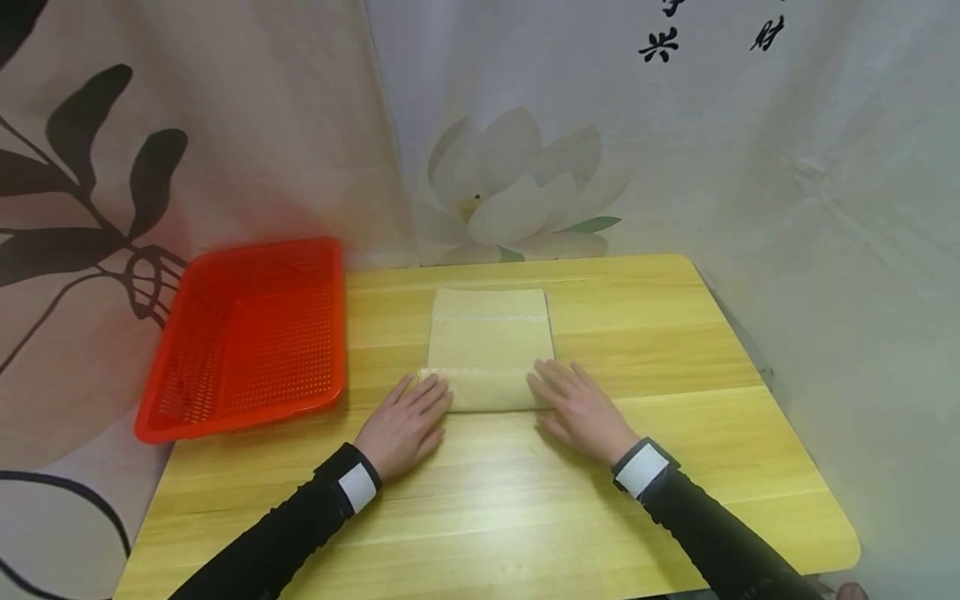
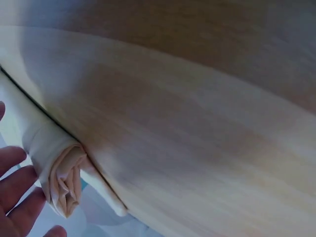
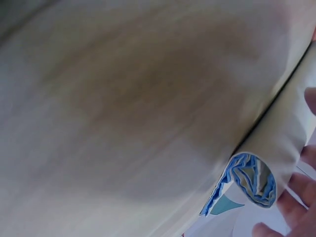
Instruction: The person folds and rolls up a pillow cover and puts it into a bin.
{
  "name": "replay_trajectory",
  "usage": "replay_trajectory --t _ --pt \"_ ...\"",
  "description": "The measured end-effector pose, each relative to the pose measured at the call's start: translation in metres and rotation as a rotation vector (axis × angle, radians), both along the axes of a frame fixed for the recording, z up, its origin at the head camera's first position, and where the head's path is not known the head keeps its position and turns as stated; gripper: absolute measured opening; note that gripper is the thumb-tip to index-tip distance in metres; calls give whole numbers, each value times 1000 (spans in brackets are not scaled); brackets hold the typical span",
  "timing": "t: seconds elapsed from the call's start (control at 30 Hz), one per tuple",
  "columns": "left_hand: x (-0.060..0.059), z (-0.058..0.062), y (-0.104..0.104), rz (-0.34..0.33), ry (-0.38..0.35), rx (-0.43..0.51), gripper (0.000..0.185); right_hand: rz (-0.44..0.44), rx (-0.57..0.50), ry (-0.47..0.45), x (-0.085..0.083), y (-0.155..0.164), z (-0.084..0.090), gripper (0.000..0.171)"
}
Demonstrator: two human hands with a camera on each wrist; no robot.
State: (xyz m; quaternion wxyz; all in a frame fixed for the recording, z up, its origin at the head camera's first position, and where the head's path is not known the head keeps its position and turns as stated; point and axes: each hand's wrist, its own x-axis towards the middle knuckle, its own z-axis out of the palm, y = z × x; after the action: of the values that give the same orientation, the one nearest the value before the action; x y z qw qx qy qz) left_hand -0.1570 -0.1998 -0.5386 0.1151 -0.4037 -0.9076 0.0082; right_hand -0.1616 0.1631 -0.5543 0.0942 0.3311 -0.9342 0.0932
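A pale yellow cloth lies on the table, its near part wound into a roll and its far part flat. My left hand rests at the left end of the roll, fingers extended. On the right end lies my right hand, fingers spread and fairly straight. In the left wrist view the roll's end shows bunched cream folds beside the fingertips. The right wrist view shows a spiral of blue-edged layers at the other end, with fingers along the roll's side.
A red plastic basket with perforated walls stands at the table's left side. The wooden table backs onto a printed curtain with a lotus flower. A black cable hangs at the lower left.
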Motion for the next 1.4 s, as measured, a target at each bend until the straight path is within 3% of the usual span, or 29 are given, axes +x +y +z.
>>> replay_trajectory --t 0.17,0.3,0.57,0.83,1.0,1.4 --pt "-11 -4 2 36 -115 36 57 7 15 22 -1 -1 -4 70" --pt "-16 -5 0 65 -149 57 57 5 33 13 -2 -1 -7 71" --pt "-19 -4 -1 104 -200 104 63 -4 129 -59 -2 -1 -5 75" --pt "-29 -3 3 117 -305 96 66 5 125 -184 -4 -4 9 76" --pt "-33 -3 4 127 -368 73 68 6 123 -206 -5 -4 8 76" --pt "-33 -8 3 120 -357 18 66 5 115 -209 -7 -3 2 76"
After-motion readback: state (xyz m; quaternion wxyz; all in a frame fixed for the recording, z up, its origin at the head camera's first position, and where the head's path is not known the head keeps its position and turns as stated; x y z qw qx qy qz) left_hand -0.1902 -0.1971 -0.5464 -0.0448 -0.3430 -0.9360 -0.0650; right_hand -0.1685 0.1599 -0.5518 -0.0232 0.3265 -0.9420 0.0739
